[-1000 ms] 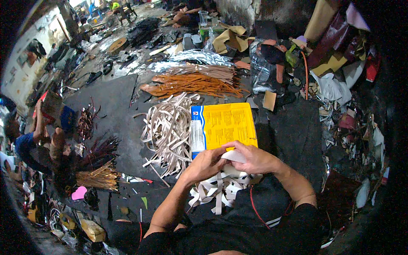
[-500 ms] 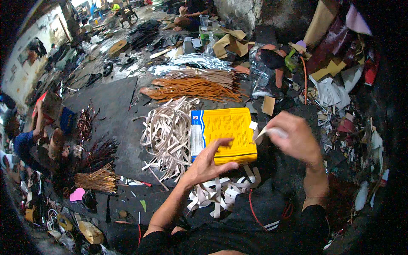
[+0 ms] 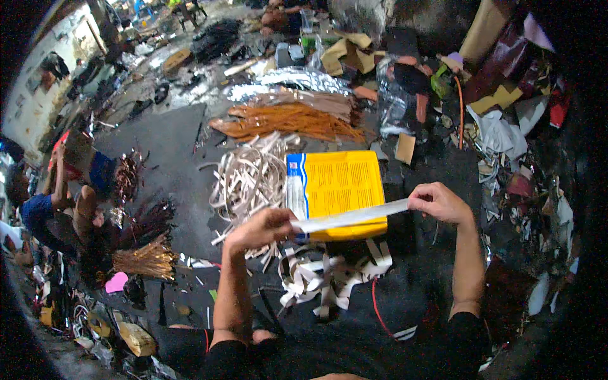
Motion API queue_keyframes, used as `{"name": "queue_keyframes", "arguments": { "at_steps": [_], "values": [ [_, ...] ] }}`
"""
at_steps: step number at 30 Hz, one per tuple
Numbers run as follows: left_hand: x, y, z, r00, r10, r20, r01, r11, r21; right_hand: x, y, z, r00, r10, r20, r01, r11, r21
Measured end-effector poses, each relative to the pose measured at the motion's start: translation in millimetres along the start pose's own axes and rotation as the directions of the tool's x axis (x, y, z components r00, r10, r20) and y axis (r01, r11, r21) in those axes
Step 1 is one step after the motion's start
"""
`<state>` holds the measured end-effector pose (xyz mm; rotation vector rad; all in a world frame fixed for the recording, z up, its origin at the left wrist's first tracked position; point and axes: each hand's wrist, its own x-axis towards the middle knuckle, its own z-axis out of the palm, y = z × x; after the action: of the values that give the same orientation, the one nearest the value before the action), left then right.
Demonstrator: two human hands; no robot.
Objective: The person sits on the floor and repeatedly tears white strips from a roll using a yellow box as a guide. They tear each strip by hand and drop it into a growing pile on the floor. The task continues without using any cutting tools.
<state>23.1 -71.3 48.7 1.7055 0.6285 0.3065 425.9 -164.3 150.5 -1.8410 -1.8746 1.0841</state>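
A whitish flat strip is stretched between my two hands, crossing over the near part of a yellow box with a blue and white end. My left hand pinches the strip's left end, beside the box's near left corner. The other end is pinched by my right hand, off the box's right side. Left of the box lies a tangled heap of narrow off-white strips. Wider white strips lie in a loose pile between the box and my body.
Beyond the box lie bundles of orange-brown strips and shiny silver strips. A person sits at the left near dark strips and a brown bundle. Scraps and white sheeting crowd the right side.
My left hand has come off the box and moved left to grip one end of the strip. My right hand has turned, and the strip is now drawn out straight across the box.
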Motion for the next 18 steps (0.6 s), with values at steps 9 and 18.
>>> {"name": "queue_keyframes", "arguments": {
  "at_steps": [9,18],
  "values": [
    [32,-47,11,0.832,-0.217,-0.511,0.042,0.942,-0.333,28,103,12,0.993,0.010,-0.114,-0.055,0.913,-0.405],
    [33,-59,15,0.746,-0.173,-0.643,0.085,0.983,-0.166,144,-39,146,0.767,-0.623,-0.151,0.603,0.781,-0.161]
  ]
}}
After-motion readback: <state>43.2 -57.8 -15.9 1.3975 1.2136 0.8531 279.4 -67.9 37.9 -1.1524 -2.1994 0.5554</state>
